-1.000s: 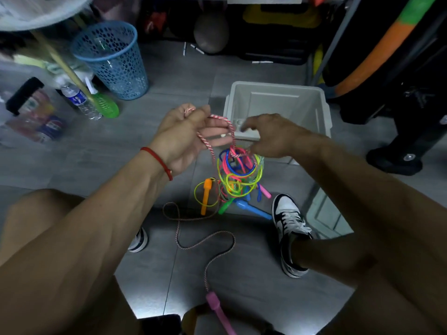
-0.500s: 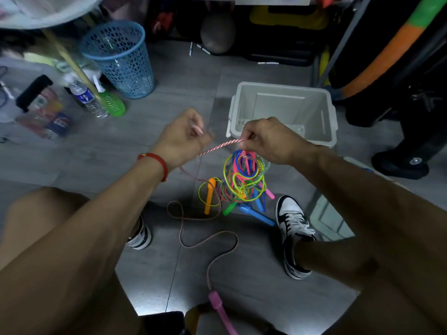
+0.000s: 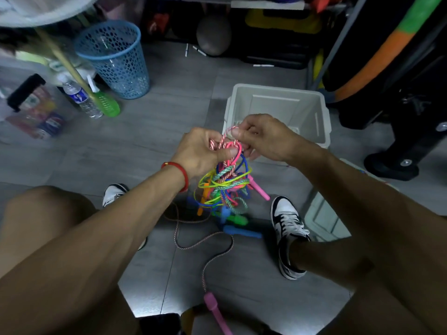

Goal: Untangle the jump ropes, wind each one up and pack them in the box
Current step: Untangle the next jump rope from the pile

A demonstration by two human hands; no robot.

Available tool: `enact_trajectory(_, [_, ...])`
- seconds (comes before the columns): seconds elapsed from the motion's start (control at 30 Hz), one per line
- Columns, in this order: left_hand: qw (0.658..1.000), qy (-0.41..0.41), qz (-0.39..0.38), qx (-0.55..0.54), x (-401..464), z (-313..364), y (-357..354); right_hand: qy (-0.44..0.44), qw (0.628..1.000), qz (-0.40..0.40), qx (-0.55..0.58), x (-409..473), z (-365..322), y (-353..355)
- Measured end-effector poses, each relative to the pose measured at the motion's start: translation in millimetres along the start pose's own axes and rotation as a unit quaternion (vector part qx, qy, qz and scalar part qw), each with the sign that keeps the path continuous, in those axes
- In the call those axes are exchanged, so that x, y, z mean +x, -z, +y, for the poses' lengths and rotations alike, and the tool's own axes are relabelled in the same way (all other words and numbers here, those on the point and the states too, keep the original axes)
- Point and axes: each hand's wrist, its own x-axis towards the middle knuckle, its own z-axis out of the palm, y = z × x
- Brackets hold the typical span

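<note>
1. Left hand (image 3: pixel 203 151) grips the tangle (image 3: pixel 225 187) aloft so loops hang free.
2. Right hand (image 3: pixel 261 139) pinches the pink-white rope (image 3: pixel 228 132), working it loose.
3. Box (image 3: pixel 278 93) sits just behind on the floor, unpacked.

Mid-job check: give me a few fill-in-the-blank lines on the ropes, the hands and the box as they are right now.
1. The left hand and right hand both grip the ____-and-white rope.
2. The tangle hangs ____ the hands.
3. The white box holds ____ wound ropes.
4. The rope's pink handle lies on the ____.

Missing words: pink; below; no; floor
</note>
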Motion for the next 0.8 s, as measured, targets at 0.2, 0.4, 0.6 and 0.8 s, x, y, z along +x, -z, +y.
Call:
enact_trajectory(0.2, [0.980,0.067,0.012,-0.189,-5.7,6.0,-0.7,0.033,0.999,-0.030,0.008,-3.3,-0.3,-5.3])
enact_trajectory(0.4, [0.986,0.026,-0.019,-0.164,-9.0,13.0,14.3,0.057,0.995,-0.083,0.025,-2.7,-6.5,9.2])
enact_trajectory(0.6, [0.985,-0.103,0.006,0.140,7.4,9.3,27.0,0.106,0.979,-0.043,-0.168,4.9,-16.2,17.1])
enact_trajectory(0.8, [0.936,-0.169,0.051,0.304,8.4,11.2,14.4,0.022,0.992,-0.083,-0.095,7.8,-16.0,24.5])
